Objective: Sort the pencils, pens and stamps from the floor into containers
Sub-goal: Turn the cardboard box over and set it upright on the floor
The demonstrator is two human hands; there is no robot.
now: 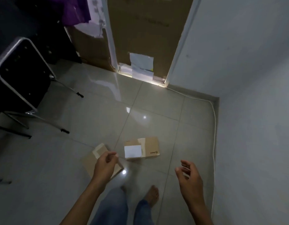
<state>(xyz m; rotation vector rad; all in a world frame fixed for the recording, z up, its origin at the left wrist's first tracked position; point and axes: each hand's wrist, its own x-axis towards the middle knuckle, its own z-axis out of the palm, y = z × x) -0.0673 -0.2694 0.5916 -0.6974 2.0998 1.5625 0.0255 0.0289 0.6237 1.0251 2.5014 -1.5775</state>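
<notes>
Both hands, left hand (106, 164) and right hand (188, 177), hang loosely curled, holding nothing, above two cardboard boxes (141, 147).

A dim home room: glossy tiled floor (148, 103), clothes (75, 10) hanging by a doorway (148, 38), a metal-framed chair (22, 75), bare feet (152, 196).

Chair (18, 75) far left on the tiled floor (91, 111) — purple cloth (75, 12) hanging above it. Cardboard sheet (148, 33) fills the doorway, white cable (213, 127) runs along the right wall (254, 78).
</notes>
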